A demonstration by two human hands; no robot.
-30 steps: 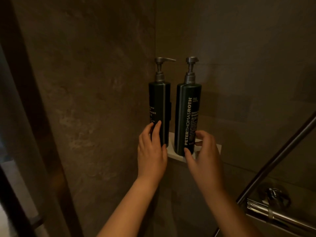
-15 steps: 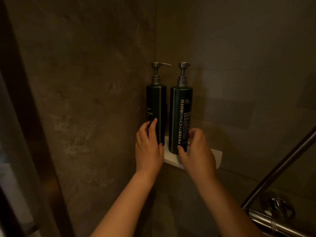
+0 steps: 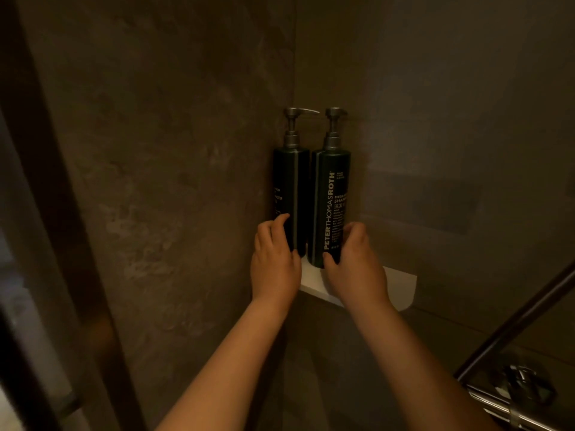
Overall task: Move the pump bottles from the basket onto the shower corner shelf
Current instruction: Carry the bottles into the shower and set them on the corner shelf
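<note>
Dark stone walls met in a corner, and fixed low in that corner was the white corner shelf. A slanted metal rail and a chrome shower fitting sat at the lower right. The basket was not in view.

Both pump bottles stood upright on the shelf, side by side and touching or nearly so, pushed back toward the corner. The left bottle was next to the left wall with its spout pointing right. The right bottle had its pump turned roughly toward the camera.

The left grip was wrapped round the lower part of the left bottle, fingers curled on its front. The right grip clasped the base of the right bottle, thumb on the front and fingers round the far side.

Judging by this, the placing step was nearly over: the bottles looked seated and were only being squared up. The next move probably called for letting go gently, so that neither tall, narrow bottle tipped, and drawing both arms back clear of the pump heads.

The right bottle read "PETERTHOMASROTH" vertically in white, beside the partly hidden "MEGA-" and "SHAMP", a few Chinese characters and illegible fine print. The left bottle's label was turned away, and only a fragment ending in "NSER" could be read.
</note>
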